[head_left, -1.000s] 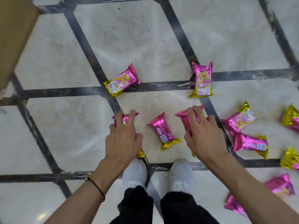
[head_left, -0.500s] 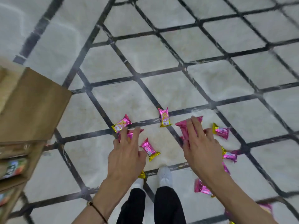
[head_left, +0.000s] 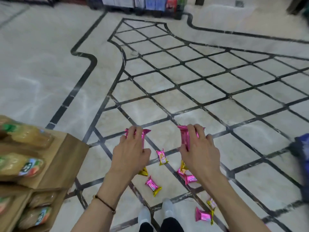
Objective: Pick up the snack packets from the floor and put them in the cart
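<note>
Marble floor (head_left: pixel 50 64) below, each raised hand grasps one pink snack packet: left hand (head_left: pixel 129 156) packet (head_left: pixel 142 133), right hand (head_left: pixel 199 152) packet (head_left: pixel 184 138).

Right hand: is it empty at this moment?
No, the right hand has its fingers curled round a pink snack packet.

Both arms are bare. A thin black string bracelet (head_left: pixel 104 203) with a small gold bead goes round the wrist of the left hand (head_left: pixel 129 156). The legs wear black cloth trousers (head_left: pixel 170 225). The 2 feet wear white soft shoes (head_left: pixel 167 208).
</note>
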Action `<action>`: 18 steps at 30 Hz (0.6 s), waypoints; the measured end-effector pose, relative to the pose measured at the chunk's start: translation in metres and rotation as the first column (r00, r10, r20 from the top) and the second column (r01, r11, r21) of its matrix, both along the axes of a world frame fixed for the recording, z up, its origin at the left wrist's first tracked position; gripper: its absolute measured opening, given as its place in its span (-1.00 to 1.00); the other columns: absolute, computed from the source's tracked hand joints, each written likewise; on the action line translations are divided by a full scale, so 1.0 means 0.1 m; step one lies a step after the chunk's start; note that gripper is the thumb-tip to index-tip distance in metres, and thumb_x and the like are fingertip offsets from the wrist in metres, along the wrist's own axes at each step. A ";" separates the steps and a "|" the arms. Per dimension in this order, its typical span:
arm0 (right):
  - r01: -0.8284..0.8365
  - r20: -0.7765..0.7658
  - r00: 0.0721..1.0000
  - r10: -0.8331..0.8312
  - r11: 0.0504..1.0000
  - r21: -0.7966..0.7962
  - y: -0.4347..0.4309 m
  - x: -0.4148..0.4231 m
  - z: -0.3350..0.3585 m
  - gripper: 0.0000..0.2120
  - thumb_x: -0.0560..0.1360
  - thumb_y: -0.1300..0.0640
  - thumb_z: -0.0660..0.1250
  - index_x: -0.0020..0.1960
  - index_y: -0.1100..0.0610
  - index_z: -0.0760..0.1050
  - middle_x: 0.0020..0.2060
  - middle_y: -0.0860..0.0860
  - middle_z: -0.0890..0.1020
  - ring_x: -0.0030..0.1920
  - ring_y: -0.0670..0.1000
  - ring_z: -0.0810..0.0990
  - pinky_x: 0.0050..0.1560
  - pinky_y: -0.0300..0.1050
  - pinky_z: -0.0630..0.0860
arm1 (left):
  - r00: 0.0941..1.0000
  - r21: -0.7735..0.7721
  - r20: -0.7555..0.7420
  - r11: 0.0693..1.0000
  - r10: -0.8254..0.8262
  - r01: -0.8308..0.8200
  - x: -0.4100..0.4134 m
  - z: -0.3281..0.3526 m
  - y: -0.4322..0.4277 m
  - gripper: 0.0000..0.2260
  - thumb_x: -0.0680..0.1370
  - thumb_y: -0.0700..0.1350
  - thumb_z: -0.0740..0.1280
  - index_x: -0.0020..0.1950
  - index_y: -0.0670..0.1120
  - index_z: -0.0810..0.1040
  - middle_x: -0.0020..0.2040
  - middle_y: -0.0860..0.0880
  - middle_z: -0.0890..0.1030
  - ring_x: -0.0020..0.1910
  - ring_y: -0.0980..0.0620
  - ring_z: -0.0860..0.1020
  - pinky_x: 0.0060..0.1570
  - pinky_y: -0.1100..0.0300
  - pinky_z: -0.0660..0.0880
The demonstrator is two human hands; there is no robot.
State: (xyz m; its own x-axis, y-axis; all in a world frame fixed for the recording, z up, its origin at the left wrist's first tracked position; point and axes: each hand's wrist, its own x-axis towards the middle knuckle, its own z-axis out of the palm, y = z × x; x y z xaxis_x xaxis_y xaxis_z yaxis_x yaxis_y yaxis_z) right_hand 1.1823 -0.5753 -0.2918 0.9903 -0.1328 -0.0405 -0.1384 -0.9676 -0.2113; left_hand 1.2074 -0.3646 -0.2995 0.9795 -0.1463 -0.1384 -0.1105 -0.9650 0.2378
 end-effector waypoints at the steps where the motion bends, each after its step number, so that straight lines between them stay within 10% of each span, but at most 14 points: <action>1: 0.008 0.019 1.000 -0.008 1.000 0.007 -0.04 -0.06 0.14 -0.49 0.45 0.06 0.32 0.37 0.09 0.31 0.30 0.05 0.41 0.02 0.24 0.48 -0.39 -0.05 0.40 | 0.999 0.004 0.033 1.000 -0.023 0.023 -0.02 0.18 -0.03 -0.47 0.49 0.01 0.26 0.44 -0.02 0.23 0.37 -0.02 0.33 0.09 -0.16 0.53 -0.18 0.05 0.53; 18: 0.063 0.112 0.992 -0.050 0.991 -0.119 -0.43 -0.61 0.92 -0.45 0.34 0.13 0.42 0.32 0.10 0.43 0.21 0.05 0.51 -0.12 0.17 0.48 -0.44 -0.06 0.39 | 0.968 -0.001 0.204 0.989 -0.146 0.150 -0.21 1.21 -0.50 -0.49 0.50 0.08 0.26 0.42 0.04 0.23 0.35 0.04 0.35 0.05 -0.07 0.55 -0.24 0.03 0.62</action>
